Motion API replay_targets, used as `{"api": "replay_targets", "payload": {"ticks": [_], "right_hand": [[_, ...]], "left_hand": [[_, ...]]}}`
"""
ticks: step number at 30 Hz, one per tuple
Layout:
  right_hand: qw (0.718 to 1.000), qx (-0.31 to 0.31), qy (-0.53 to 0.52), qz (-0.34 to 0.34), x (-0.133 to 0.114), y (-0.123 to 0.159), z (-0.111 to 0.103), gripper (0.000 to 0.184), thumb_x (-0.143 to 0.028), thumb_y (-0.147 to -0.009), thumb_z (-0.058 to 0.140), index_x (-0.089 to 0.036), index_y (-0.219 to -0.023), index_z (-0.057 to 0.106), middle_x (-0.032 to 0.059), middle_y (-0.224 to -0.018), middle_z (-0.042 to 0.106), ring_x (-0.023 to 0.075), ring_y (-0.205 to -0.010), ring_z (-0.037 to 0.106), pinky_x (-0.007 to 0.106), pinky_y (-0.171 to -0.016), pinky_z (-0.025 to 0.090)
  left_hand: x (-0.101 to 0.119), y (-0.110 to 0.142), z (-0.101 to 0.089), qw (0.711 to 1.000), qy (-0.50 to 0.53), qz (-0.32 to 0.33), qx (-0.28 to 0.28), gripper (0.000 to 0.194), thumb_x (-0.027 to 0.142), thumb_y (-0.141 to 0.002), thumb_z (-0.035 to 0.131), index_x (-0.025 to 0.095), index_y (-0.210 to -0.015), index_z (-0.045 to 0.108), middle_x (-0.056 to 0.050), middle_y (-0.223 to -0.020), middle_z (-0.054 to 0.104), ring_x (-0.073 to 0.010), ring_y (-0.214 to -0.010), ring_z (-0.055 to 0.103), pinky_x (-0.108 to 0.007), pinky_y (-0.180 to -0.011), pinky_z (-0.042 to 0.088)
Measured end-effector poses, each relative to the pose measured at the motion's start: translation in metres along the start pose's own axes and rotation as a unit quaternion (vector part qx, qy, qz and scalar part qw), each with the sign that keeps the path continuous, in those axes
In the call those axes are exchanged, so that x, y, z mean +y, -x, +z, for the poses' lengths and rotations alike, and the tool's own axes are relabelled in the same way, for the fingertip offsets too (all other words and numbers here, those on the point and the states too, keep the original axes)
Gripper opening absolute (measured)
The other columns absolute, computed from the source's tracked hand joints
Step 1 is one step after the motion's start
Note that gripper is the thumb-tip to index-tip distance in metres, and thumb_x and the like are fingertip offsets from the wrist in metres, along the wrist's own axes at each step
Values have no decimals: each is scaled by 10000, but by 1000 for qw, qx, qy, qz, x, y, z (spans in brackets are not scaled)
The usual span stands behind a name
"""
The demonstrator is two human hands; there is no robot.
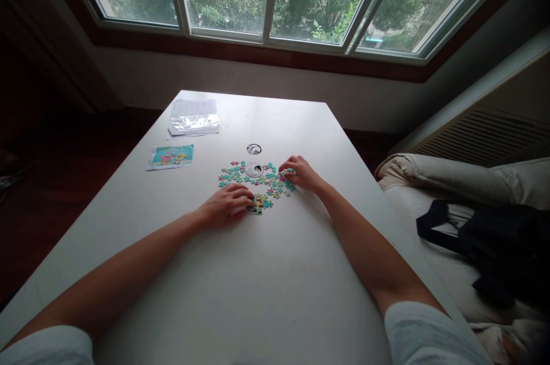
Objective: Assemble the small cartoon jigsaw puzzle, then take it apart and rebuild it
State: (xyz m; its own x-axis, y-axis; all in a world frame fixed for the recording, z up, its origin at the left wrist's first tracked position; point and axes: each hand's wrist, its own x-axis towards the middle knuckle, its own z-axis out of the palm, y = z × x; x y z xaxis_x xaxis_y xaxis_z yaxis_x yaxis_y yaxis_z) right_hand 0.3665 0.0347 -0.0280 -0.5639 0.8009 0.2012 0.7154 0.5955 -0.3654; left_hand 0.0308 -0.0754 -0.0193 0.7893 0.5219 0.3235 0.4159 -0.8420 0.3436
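A joined section of jigsaw puzzle (258, 202), with a yellow cartoon figure on it, lies flat on the white table. My left hand (227, 204) rests at its left edge, fingers stretched out and partly covering it. Farther out, many loose jigsaw pieces (251, 179) in teal, green and pink are spread in a rough ring. My right hand (299, 173) reaches over the right side of these pieces with bent, parted fingers. Its fingertips are close to a pink piece, and whether they touch one is too small to tell.
Two round discs, one dark-rimmed (254, 149) and one pale (253, 169), lie among or behind the pieces. A cartoon picture card (173, 156) and a clear plastic sleeve with paper (195, 117) are at left. Dark clothing (507, 244) lies on a pale seat at right.
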Motion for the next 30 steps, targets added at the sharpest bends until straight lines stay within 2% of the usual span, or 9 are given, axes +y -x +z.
{"api": "replay_targets", "payload": {"ticks": [6,12,24,30], "right_hand": [[999,-7,32,3,-6,-1,-2,199,-288,-920,650,-309,-1084,760,86,-1043,624,263,-993,499,386,-931,401],[997,16,80,8,-8,-1,1,166,-297,-920,658,-282,-1052,757,91,-1043,646,274,-1018,497,387,-911,385],[994,11,101,48,-13,-2,0,141,-335,-899,681,-246,-1000,727,107,-1049,643,293,-1033,518,399,-864,388],[994,18,96,44,-13,-1,2,198,-311,-914,664,-289,-1103,719,95,-1062,644,284,-1035,517,391,-860,376]], "left_hand": [[1,-1,-1,1000,2,1,-2,280,281,-977,528,272,-1231,646,-66,-1304,647,-246,-1295,513,-431,-1123,425],[1,-1,-1,1000,-2,0,-6,281,264,-966,538,268,-1228,641,-63,-1307,646,-245,-1295,509,-429,-1124,419],[0,-2,-2,1000,0,1,-5,280,282,-979,520,272,-1231,643,-68,-1303,646,-245,-1287,519,-431,-1117,429],[0,-2,0,1000,3,-1,-2,274,285,-969,538,274,-1222,643,-70,-1296,651,-243,-1284,525,-423,-1119,427]]}}
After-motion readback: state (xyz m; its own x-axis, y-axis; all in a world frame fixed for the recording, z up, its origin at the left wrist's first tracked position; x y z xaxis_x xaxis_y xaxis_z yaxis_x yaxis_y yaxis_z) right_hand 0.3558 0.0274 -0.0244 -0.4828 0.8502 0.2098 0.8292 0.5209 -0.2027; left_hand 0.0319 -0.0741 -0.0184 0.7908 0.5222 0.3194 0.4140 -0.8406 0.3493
